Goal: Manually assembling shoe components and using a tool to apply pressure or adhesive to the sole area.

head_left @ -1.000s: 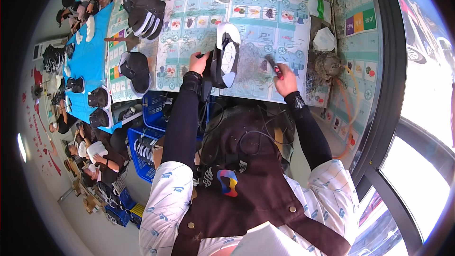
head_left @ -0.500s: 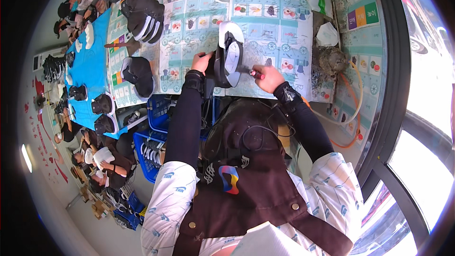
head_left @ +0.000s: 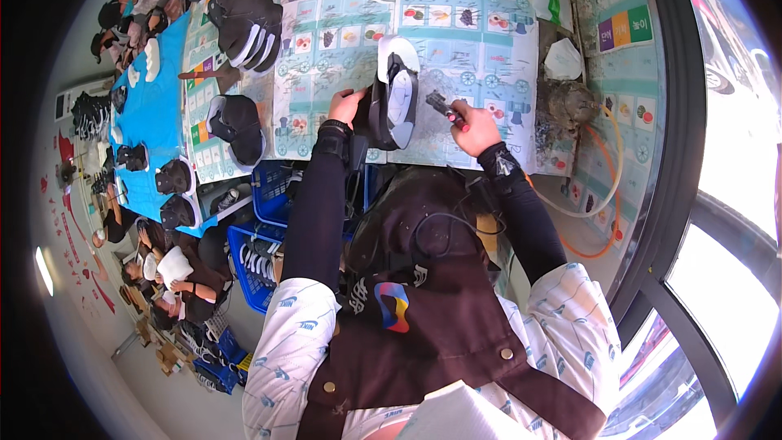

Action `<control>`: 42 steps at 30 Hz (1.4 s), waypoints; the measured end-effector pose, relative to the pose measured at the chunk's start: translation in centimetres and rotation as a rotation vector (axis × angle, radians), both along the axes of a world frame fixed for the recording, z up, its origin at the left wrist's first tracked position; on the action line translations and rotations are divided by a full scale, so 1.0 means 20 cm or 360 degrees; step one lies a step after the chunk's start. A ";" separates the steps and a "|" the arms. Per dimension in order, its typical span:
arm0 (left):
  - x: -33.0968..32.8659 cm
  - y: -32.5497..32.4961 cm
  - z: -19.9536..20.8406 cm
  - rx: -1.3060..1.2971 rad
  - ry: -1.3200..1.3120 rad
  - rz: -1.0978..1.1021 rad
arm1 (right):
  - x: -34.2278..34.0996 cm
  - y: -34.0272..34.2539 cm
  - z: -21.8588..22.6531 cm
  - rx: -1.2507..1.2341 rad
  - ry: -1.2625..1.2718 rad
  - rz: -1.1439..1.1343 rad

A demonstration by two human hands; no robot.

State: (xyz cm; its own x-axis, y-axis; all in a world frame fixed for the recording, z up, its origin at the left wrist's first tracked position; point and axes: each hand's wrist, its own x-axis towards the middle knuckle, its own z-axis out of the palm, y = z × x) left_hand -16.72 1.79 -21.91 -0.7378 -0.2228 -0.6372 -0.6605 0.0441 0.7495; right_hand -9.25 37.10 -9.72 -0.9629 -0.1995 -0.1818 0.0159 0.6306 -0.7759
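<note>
A black-and-white shoe (head_left: 400, 99) lies in front of me with its pale underside turned up and its white end pointing away. Along its left edge, my left hand (head_left: 346, 107) grips the dark side; part of the fingers is hidden behind it. My right hand (head_left: 476, 132) is closed around the red handle of a small brush (head_left: 441, 103). The brush's dark head points up and left, just above the table and apart from the shoe's right edge. Left of the shoe, a dark shoe upper (head_left: 237, 130) lies on the patterned table covering (head_left: 334, 49).
Several nested dark shoe uppers (head_left: 247, 26) lie at the far left. Beside them is a brown-handled tool (head_left: 213, 76). A crusted round pot (head_left: 579, 103) stands right, with hoses beside it. Blue baskets (head_left: 253, 265) sit below the table edge. People work at a blue table (head_left: 165, 118).
My right hand has drawn the brush away from the shoe, to the right, and its head now tilts up and away. My left hand and the shoe stay almost in place.
</note>
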 end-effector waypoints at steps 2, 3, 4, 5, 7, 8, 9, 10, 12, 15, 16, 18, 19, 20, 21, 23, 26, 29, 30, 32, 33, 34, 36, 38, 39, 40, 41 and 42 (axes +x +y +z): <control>0.01 0.00 0.03 0.0052 -0.0021 0.0040 | 0.01 0.03 -0.02 0.0033 -0.0001 0.0199; 0.01 0.05 0.06 0.0120 -0.0055 0.0060 | 0.02 0.05 -0.02 0.0081 -0.0014 0.0377; 0.01 0.07 0.10 0.0229 -0.0048 -0.0006 | 0.03 0.05 -0.02 0.0084 -0.0111 0.0423; 0.01 0.08 0.13 0.0230 -0.0050 -0.0003 | 0.03 0.05 -0.03 0.0084 -0.0113 0.0426; 0.01 0.13 0.19 0.0263 -0.0126 0.0062 | 0.04 0.07 -0.05 0.0063 -0.0021 0.0215; 0.01 0.15 0.20 0.0262 -0.0131 0.0067 | 0.04 0.07 -0.02 0.0013 0.0035 0.0094; 0.01 0.18 0.21 0.0103 -0.0118 0.0159 | 0.03 0.07 0.01 0.0047 -0.0027 -0.0016; 0.01 0.20 0.22 -0.0055 -0.0105 0.0247 | 0.03 0.09 0.02 0.0074 -0.0051 0.0011; 0.05 0.06 0.10 -0.0109 -0.0041 0.0274 | 0.04 0.05 0.04 0.0063 -0.0049 0.0074; 0.06 0.05 0.05 -0.0171 0.0033 0.0294 | 0.11 0.04 0.01 0.0068 -0.0071 0.0348; 0.06 0.07 0.05 -0.0210 0.0056 0.0316 | 0.12 0.05 -0.01 0.0044 -0.0127 0.0418; 0.06 0.12 0.11 -0.0183 0.0112 0.0188 | 0.14 0.07 -0.01 -0.0017 -0.0211 0.0447; 0.06 0.14 0.15 -0.0160 0.0173 0.0070 | 0.15 0.09 0.00 -0.0015 -0.0214 0.0433; 0.07 0.11 0.17 -0.0173 0.0184 0.0070 | 0.15 0.09 0.04 -0.0242 -0.0279 0.0294; 0.08 0.07 0.18 0.0017 0.0235 0.0213 | 0.15 0.09 0.11 -0.0469 -0.0349 0.0154; 0.07 0.12 0.27 0.0389 0.0293 0.0451 | 0.14 0.14 0.17 -0.0572 -0.0412 -0.0015; 0.03 0.09 0.48 0.0664 0.0179 0.0203 | 0.15 0.14 0.24 -0.0559 -0.0244 -0.0033; 0.00 -0.01 0.29 0.0648 0.0164 0.0088 | 0.12 0.02 0.17 -0.0286 -0.0091 0.0176; 0.02 -0.04 0.22 0.0543 0.0181 0.0141 | 0.12 -0.03 0.09 -0.0251 -0.0048 0.0191; 0.05 0.01 0.18 0.0669 0.0197 0.0200 | 0.11 -0.05 0.03 -0.0177 -0.0019 0.0152; 0.07 0.01 0.20 0.0633 0.0176 0.0250 | 0.10 -0.07 0.03 -0.0153 -0.0009 0.0104; 0.07 0.01 0.21 0.0735 0.0214 0.0139 | 0.10 -0.08 0.03 -0.0181 0.0041 0.0010; 0.08 0.00 0.21 0.0717 0.0230 0.0154 | 0.09 -0.08 0.04 -0.0127 0.0002 0.0084; 0.08 0.01 0.21 0.0677 0.0252 0.0202 | 0.09 -0.08 0.02 -0.0012 -0.0089 0.0267; 0.08 0.01 0.22 0.0678 0.0253 0.0203 | 0.10 -0.09 0.00 -0.0011 -0.0089 0.0268; 0.08 0.02 0.22 0.0683 0.0245 0.0160 | 0.11 -0.09 -0.02 -0.0043 -0.0048 0.0265; 0.09 0.01 0.23 0.0682 0.0242 0.0126 | 0.11 -0.10 -0.01 -0.0079 -0.0005 0.0274; 0.09 0.00 0.23 0.0678 0.0249 0.0137 | 0.12 -0.10 0.00 -0.0098 -0.0009 0.0184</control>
State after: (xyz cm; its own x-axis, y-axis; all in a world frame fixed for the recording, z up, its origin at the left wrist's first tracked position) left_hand -14.97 1.87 -17.41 -0.8227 -0.0301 -0.5677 -0.5257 -0.3397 0.7799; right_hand -6.93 35.14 -9.65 -0.9316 -0.3204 -0.1714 -0.0496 0.5795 -0.8134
